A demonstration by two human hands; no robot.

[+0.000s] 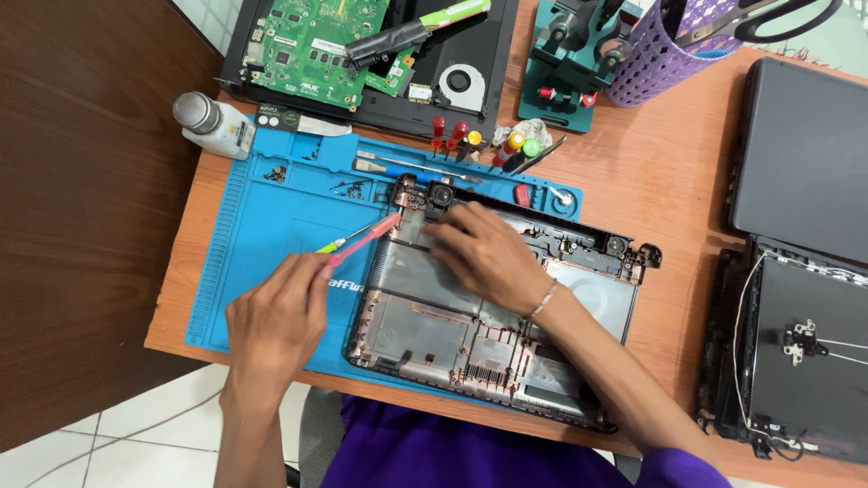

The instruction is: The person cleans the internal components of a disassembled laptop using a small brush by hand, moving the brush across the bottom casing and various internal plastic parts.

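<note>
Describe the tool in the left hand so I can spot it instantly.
Start at the blue mat. Near its middle the left hand holds a slim pink screwdriver, tip at the laptop base corner. The other screwdrivers stand upright along the mat's far edge.

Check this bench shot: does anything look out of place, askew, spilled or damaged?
Nothing is spilled or visibly broken. The laptop base shell lies askew across the blue mat, its right end overhanging onto bare desk. Small loose screws lie scattered on the mat. The left hand holds a pink screwdriver; the right hand steadies the shell.
</note>
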